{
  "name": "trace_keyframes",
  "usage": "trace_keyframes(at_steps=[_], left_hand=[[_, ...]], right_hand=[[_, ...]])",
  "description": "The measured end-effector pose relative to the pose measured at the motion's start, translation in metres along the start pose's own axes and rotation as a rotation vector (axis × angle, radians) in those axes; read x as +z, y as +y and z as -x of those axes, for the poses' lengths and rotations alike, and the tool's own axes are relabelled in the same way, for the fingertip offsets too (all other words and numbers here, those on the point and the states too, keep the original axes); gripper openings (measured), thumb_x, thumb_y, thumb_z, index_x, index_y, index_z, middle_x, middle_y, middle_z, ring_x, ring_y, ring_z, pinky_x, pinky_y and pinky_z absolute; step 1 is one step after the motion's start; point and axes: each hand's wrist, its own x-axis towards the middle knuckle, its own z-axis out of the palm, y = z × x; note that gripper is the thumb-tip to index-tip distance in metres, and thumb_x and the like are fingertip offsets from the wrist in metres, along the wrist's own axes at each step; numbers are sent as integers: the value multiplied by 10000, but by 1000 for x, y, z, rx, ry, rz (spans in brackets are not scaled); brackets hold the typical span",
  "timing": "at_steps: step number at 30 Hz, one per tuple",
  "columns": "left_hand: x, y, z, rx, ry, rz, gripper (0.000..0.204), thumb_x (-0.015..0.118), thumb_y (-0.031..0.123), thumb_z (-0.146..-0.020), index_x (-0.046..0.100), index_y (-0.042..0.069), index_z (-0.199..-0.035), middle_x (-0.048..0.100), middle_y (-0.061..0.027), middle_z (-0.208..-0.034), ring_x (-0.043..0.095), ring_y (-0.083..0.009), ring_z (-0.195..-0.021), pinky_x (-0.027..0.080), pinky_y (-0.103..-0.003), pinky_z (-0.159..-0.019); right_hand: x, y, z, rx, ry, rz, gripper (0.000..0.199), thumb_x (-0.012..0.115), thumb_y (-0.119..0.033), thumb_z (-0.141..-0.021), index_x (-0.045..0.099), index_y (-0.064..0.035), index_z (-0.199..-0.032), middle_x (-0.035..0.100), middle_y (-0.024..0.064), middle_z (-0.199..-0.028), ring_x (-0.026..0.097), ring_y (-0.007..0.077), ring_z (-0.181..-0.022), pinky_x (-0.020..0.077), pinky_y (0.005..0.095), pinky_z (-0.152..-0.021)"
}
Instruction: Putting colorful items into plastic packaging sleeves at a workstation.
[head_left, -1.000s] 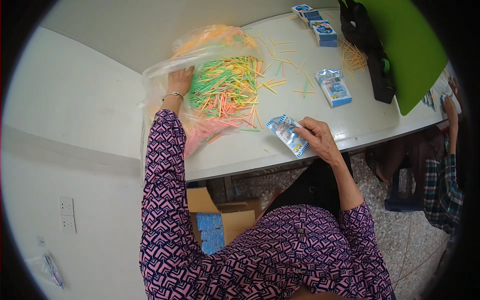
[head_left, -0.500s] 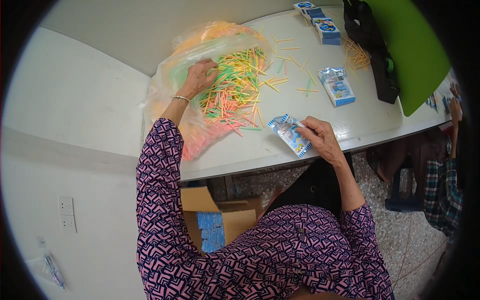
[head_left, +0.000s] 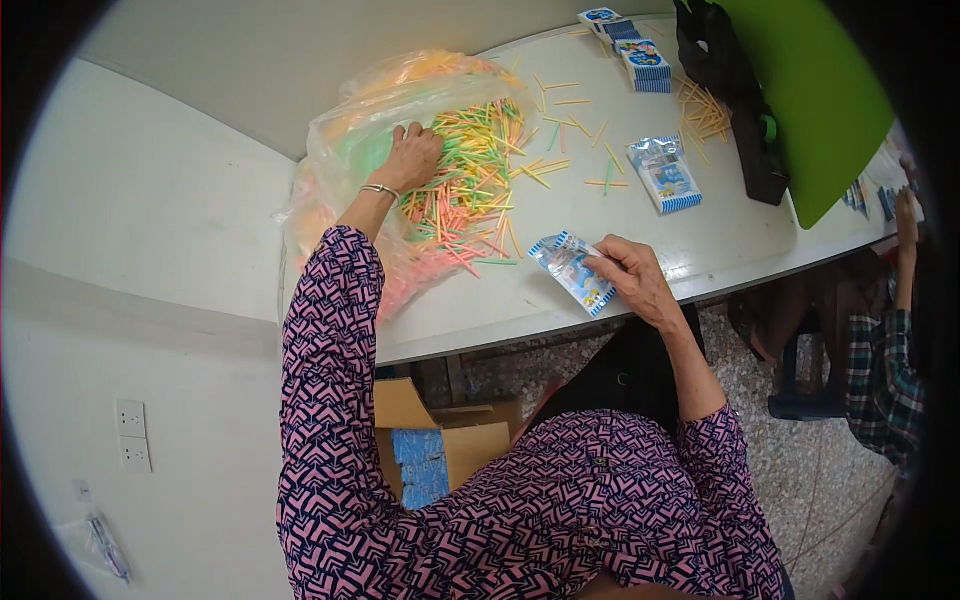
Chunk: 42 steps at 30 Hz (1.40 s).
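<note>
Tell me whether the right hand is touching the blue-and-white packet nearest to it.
Touching. The head view shows the right hand gripping the packet, its fingers closed on the packet's right side with no gap between.

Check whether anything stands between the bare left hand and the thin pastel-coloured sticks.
Nothing visible does: the bare left hand is at the left edge of the thin pastel-coloured sticks; the translucent plastic bag is open there.

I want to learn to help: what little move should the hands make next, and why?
Perhaps the left hand should pinch a few colored sticks, since it is at their pile while the right hand holds a blue-and-white packet.
</note>
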Motion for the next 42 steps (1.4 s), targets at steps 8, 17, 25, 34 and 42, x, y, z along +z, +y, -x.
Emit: trace_keyframes(at_steps=[8,17,25,34,42], left_hand=[[-2,17,4,-154,187,121,146,498,16,-723,492,31,-868,588,-125,-771,524,-288,-875,306,-458,-832],[-25,19,8,-429,387,517,82,475,42,-825,466,12,-900,576,-119,-727,563,-273,-738,362,-453,-794],[-73,114,3,-226,-194,2514,154,542,203,-907,502,58,-937,551,-55,-819,558,-150,-663,492,-304,-621],[-70,165,-13,-151,-407,2713,196,588,191,-884,507,43,-984,549,-75,-839,555,-148,-671,491,-230,-546],[-55,162,-21,-337,-370,2665,199,593,147,-875,514,29,-1015,554,-88,-834,558,-169,-680,479,-206,-495]], right_hand=[[1,0,-1,1,27,-32,187,613,-137,-840,592,38,-777,489,11,-630,423,64,-607,352,234,-544],[6,-5,-6,115,87,-326,179,591,-162,-870,611,5,-807,536,-35,-684,453,27,-647,365,198,-580],[-12,-22,-82,-131,316,-504,174,562,-180,-891,559,-81,-749,453,-77,-706,392,13,-697,312,190,-621],[1,-11,-125,45,-38,-566,185,581,-262,-884,593,-93,-811,561,-51,-734,476,13,-686,373,185,-617],[-7,-4,-115,9,37,-534,164,622,-243,-850,591,-94,-787,531,-57,-711,454,25,-687,353,203,-647]])
